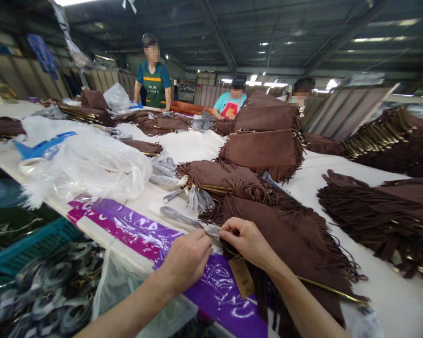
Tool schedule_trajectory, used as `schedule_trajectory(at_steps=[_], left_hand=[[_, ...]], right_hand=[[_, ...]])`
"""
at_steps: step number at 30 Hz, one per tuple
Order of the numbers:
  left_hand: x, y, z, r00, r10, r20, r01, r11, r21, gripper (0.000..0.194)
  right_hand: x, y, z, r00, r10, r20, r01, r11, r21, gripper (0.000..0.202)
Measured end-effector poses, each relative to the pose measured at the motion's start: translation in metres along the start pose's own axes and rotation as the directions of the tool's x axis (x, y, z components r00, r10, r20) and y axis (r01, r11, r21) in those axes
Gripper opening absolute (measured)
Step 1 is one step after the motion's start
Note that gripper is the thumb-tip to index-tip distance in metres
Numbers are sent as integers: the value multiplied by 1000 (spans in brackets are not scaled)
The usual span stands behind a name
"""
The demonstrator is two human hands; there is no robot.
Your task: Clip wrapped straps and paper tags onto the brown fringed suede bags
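Observation:
A brown fringed bag [278, 239] lies on the table in front of me, its gold zipper edge toward me. My right hand [248, 241] is at its near left corner, fingers pinched on the end of a plastic-wrapped strap [183, 218]. Close beside it my left hand [190, 258] is closed, its fingertips at the same wrapped strap; the exact grip is hidden. A tan paper tag [242, 278] hangs below my right hand, near the fringe. Just behind lies another fringed bag [222, 176] with plastic-wrapped parts at its left end.
Purple plastic sheeting [218, 286] covers the near table edge. Clear bags [102, 164] lie left. Below stands a teal crate [31, 249] with coiled wrapped straps [56, 281]. Brown bags are stacked ahead [264, 148] and right [384, 211]. Several people work across the table.

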State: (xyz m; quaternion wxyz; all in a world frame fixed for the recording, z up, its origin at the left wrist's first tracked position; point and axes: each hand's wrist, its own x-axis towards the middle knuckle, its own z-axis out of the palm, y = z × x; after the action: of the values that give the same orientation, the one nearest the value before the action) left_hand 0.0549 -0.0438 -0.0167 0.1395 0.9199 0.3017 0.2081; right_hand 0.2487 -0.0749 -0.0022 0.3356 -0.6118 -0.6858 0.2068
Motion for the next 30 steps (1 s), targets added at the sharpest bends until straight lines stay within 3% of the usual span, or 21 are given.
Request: schedule_trajectory(at_steps=[8,15,18,21,24,30], left_hand=[[13,9,22,976,-215,-41,202,957,-208,23],[18,14,23,957,-279,-76,250,931,-265,20],[18,9,17,946,-313,-89,252,878,-408,16],[20,1,5,926,-376,-39,265,719,-643,13],[26,-2,-10,911,-413,5,267,580,-769,13],[48,4,-25,935,-354,-22,204,588,-782,13]], right_hand=[[-2,3,1,999,-25,-32,25,1000,5,15],[-4,1,3,999,-37,-39,37,999,3,14],[-8,1,0,1000,-18,-22,21,985,173,13],[-12,0,-1,997,68,46,-81,924,375,19],[-12,-3,4,992,117,56,-130,885,447,22],[-6,-9,15,993,14,-115,31,923,382,17]])
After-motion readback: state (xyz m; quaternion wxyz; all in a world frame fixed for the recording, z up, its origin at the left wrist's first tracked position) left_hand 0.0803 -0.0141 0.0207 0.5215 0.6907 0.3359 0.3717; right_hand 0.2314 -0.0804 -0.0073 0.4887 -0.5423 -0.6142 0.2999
